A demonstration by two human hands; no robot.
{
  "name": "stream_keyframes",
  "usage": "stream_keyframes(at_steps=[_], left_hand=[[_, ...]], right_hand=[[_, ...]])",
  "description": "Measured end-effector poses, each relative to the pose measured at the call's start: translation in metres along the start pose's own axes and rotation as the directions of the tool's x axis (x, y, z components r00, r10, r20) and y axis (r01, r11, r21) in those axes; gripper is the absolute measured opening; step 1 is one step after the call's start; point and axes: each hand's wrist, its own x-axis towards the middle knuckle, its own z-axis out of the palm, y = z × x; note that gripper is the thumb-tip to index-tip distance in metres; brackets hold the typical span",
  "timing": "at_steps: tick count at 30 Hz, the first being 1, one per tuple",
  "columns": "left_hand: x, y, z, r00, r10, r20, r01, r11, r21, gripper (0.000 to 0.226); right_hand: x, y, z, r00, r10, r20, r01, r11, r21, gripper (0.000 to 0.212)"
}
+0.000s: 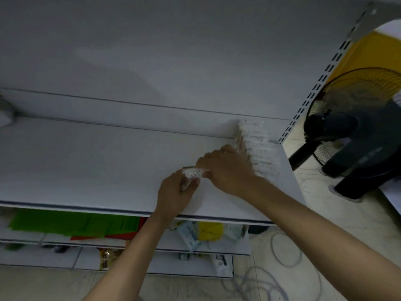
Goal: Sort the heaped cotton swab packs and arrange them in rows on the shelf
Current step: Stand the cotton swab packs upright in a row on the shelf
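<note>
A row of white cotton swab packs [259, 146] stands along the right end of the white shelf [97, 161], running from the back panel toward the front. My left hand [175, 192] grips one swab pack [193, 172] upright on the shelf, left of the row. My right hand [227, 168] lies over the near part of the row, fingers curled toward the held pack's right end; whether it grips the pack I cannot tell. The front packs of the row are hidden behind my right hand and wrist.
A black standing fan [351, 127] is on the floor to the right of the shelf upright [321, 79]. Lower shelves hold green and red packets [73, 222] and a yellow-white bag [201, 233]. Grey cables [282, 268] lie on the floor.
</note>
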Motion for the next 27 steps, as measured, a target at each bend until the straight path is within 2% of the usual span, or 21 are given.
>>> stream_keyframes(at_steps=[1,2,6,8,10,13,22,25,27], left_hand=[[-0.001,-0.002,0.001,0.999,0.023,-0.022,-0.023,1.0,0.011,0.038],[-0.002,-0.004,0.003,0.996,0.057,-0.063,-0.055,0.998,0.028,0.046],[-0.007,-0.008,0.011,0.96,0.142,-0.243,-0.087,0.97,0.226,0.064],[-0.006,-0.009,0.014,0.961,0.205,-0.187,-0.123,0.919,0.375,0.065],[-0.003,-0.011,0.017,0.975,0.204,-0.088,-0.143,0.879,0.455,0.066],[0.001,-0.012,0.018,0.985,0.167,-0.035,-0.13,0.868,0.48,0.065],[0.002,-0.011,0.017,0.978,0.207,-0.017,-0.169,0.839,0.518,0.057],[0.002,-0.013,0.015,0.976,0.211,-0.049,-0.159,0.853,0.497,0.055],[0.003,-0.015,0.016,0.975,0.215,-0.056,-0.161,0.858,0.488,0.055]], right_hand=[[0.005,0.002,0.001,0.998,0.02,0.065,-0.019,1.0,-0.016,0.026],[0.01,0.006,0.004,0.997,0.044,0.06,-0.042,0.999,-0.025,0.025],[0.031,0.036,-0.002,0.969,0.226,-0.097,-0.224,0.974,0.036,0.023],[0.048,0.066,-0.013,0.927,0.343,-0.149,-0.344,0.939,0.018,0.026],[0.064,0.094,-0.022,0.894,0.42,-0.157,-0.431,0.901,-0.043,0.026],[0.081,0.113,-0.021,0.898,0.428,-0.097,-0.437,0.852,-0.288,0.022],[0.079,0.116,-0.013,0.922,0.386,0.032,-0.33,0.827,-0.456,0.007],[0.066,0.11,-0.021,0.932,0.357,-0.066,-0.347,0.823,-0.45,0.021],[0.044,0.099,-0.022,0.918,0.351,-0.183,-0.393,0.86,-0.325,0.026]])
